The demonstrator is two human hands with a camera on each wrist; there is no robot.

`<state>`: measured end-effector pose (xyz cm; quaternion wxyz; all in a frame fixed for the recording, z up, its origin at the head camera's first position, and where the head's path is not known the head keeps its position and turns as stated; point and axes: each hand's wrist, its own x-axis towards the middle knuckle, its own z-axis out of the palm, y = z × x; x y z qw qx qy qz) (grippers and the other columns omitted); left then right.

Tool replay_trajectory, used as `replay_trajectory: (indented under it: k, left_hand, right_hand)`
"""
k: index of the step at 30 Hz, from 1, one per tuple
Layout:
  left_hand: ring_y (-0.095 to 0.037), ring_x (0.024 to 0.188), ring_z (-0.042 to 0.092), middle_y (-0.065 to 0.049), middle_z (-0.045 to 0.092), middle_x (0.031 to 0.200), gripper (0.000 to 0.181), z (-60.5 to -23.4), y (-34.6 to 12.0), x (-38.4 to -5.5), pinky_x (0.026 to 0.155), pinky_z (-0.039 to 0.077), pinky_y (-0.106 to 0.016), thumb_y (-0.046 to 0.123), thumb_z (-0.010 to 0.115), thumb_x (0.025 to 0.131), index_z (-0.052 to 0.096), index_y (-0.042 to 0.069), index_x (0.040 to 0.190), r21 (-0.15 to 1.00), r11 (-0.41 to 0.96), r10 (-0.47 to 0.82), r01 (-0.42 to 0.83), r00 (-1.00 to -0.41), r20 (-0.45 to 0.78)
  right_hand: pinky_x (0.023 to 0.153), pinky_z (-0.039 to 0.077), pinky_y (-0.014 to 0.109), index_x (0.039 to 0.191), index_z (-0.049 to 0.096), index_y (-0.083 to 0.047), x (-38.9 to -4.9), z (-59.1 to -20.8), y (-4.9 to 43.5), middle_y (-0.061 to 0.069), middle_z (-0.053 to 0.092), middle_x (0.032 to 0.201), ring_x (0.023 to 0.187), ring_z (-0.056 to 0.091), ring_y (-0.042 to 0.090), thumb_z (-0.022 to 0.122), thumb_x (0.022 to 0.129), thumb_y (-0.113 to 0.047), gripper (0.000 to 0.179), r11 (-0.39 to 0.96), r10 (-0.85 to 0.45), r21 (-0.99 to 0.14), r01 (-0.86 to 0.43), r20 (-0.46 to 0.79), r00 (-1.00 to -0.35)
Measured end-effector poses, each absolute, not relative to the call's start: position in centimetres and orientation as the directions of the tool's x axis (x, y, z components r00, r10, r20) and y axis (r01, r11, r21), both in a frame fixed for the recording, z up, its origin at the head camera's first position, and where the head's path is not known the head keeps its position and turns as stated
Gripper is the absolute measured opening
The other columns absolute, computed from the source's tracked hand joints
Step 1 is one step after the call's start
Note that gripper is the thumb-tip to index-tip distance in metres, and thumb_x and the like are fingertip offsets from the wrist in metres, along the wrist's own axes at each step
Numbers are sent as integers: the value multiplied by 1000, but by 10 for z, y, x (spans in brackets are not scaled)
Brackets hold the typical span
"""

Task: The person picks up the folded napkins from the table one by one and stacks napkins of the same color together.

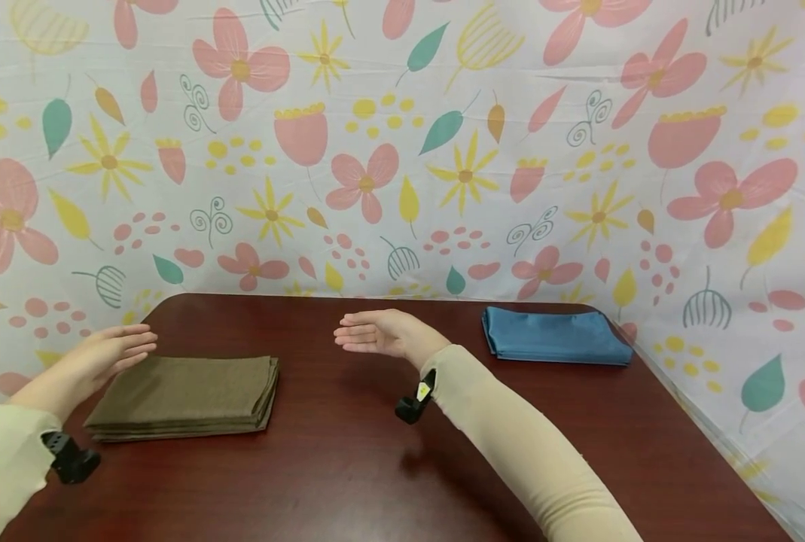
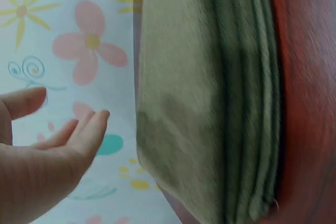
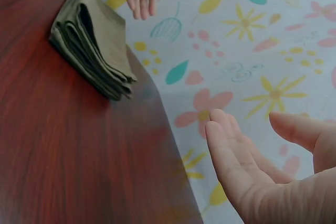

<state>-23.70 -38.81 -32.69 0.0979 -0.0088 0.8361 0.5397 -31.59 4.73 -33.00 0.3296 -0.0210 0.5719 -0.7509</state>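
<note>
An olive-green cloth, folded into a thick flat stack, lies on the left part of the table. My left hand hovers at its far left corner with fingers extended and nothing held. In the left wrist view the layered edge of the cloth shows beside the left hand, with a gap between them. My right hand is held above the middle of the table, fingers straight, palm turned toward the left, holding nothing. The right wrist view shows that hand apart from the olive cloth.
A folded blue cloth lies at the back right of the dark red-brown table. Behind the table hangs a white sheet printed with flowers and leaves. Small black devices are strapped at both wrists.
</note>
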Motion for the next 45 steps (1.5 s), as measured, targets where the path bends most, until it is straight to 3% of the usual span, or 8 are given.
replay_trajectory:
  k: [6, 10, 13, 17, 21, 31, 36, 45]
  left_hand:
    - [13, 92, 59, 28, 56, 102, 58, -325, -368, -243, 84, 52, -13, 3, 32, 104, -1, -14, 149, 960, 266, 153, -89, -979, -133]
    - [10, 96, 61, 26, 60, 101, 58, -323, -356, -248, 86, 52, -14, 3, 33, 104, 2, -12, 151, 981, 180, 190, -74, -976, -109]
    - [7, 98, 62, 23, 63, 104, 55, -322, -348, -250, 87, 52, -15, 11, 41, 104, 14, -6, 150, 992, 111, 216, -59, -973, -82]
    - [2, 99, 65, 17, 68, 103, 38, -320, -338, -251, 86, 53, -16, 21, 52, 101, 37, 7, 133, 998, 8, 229, -62, -972, -62]
    - [0, 100, 65, 16, 69, 104, 25, -319, -332, -251, 86, 53, -16, 22, 53, 101, 45, 14, 123, 998, -28, 241, -56, -969, -48]
    - [7, 107, 59, 23, 62, 110, 74, -306, -300, -260, 91, 50, -13, 29, 52, 101, 12, -8, 151, 996, 88, 254, 25, -967, 2]
    - [6, 111, 58, 22, 61, 113, 72, -300, -282, -266, 94, 49, -14, 28, 51, 102, 14, -7, 152, 993, 108, 292, 41, -956, 8]
    - [0, 118, 55, 4, 54, 134, 70, -293, -254, -277, 100, 46, -17, 31, 51, 102, 17, -3, 153, 994, 94, 328, 48, -945, 14]
  right_hand:
    - [103, 49, 40, 135, 52, 4, -319, -324, 62, 24, 56, 134, 126, 55, 34, 58, 98, -10, 40, -120, -483, -885, 450, -344, -805]
    - [104, 48, 40, 136, 51, 3, -321, -319, 71, 23, 54, 137, 128, 53, 34, 56, 99, -9, 40, -122, -476, -885, 449, -344, -809]
    - [106, 46, 40, 139, 47, 2, -323, -315, 80, 23, 52, 139, 130, 51, 34, 55, 99, -11, 43, -128, -473, -889, 440, -336, -815]
    - [105, 47, 39, 140, 46, 2, -326, -309, 91, 22, 51, 141, 131, 50, 34, 56, 99, -12, 45, -137, -458, -896, 422, -320, -829]
    - [104, 48, 39, 140, 46, 2, -328, -304, 101, 23, 51, 140, 129, 52, 34, 56, 99, -13, 45, -126, -447, -911, 394, -302, -842]
    - [108, 44, 40, 144, 42, 1, -329, -296, 126, 23, 48, 144, 132, 48, 35, 52, 102, -16, 46, -132, -443, -933, 336, -248, -862]
    - [111, 40, 41, 146, 39, 1, -329, -290, 137, 23, 45, 145, 133, 48, 34, 53, 101, -17, 49, -96, -455, -944, 317, -242, -857]
    - [111, 40, 40, 149, 32, 1, -332, -281, 162, 25, 39, 149, 137, 41, 36, 48, 103, -17, 52, -56, -438, -950, 306, -252, -863]
